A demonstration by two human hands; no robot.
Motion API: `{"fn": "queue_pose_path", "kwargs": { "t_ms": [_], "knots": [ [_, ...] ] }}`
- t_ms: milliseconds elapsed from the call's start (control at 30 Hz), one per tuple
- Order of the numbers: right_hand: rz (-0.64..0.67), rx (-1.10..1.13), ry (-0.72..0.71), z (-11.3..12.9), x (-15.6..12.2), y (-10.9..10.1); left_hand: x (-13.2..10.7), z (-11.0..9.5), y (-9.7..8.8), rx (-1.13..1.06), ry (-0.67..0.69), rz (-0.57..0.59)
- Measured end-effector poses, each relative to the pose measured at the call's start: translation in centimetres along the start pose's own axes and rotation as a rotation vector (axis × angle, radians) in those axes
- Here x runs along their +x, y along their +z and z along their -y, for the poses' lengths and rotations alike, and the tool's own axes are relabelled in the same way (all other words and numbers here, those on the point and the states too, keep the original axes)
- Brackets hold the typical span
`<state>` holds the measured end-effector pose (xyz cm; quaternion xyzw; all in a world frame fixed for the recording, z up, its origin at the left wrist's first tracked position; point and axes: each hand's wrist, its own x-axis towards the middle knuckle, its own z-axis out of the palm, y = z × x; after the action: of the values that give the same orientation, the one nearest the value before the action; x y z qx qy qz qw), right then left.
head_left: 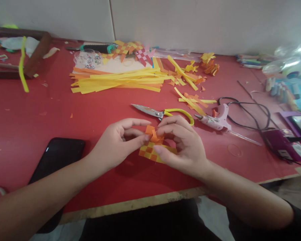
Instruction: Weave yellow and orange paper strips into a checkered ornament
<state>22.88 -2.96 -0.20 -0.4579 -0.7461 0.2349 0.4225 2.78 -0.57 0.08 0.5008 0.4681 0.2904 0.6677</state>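
Between my two hands is a woven paper piece [150, 152] in a yellow and orange checker pattern, with a folded orange strip standing up at its top. My left hand [122, 140] pinches the left side of the orange part between thumb and fingers. Curled around the other side, my right hand [182, 145] grips the piece with its thumb on the checkered face and its fingertips at the orange fold. Just beyond my hands lie scissors [160, 113] with yellow handles, blades pointing left. Part of the woven piece is hidden by my right hand.
Yellow and orange paper strips [117, 81] lie in a pile farther back. A pink glue gun [219, 118] with a black cord rests at right, near a purple box [282, 144]. A black phone [61, 155] lies by my left forearm. A brown wooden tray [40, 55] stands far left.
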Motion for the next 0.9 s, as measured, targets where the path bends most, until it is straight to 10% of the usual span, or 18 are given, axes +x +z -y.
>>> {"fn": "queue_pose_path", "kwargs": {
  "t_ms": [633,900],
  "knots": [
    [-0.107,-0.35,-0.417,-0.9,-0.2,0.0,0.0,-0.1,0.6,-0.069,0.108,-0.092],
    [-0.09,-0.256,-0.3,-1.4,-0.4,0.0,-0.3,-0.4,0.4,-0.044,0.158,-0.022]
  ]
}}
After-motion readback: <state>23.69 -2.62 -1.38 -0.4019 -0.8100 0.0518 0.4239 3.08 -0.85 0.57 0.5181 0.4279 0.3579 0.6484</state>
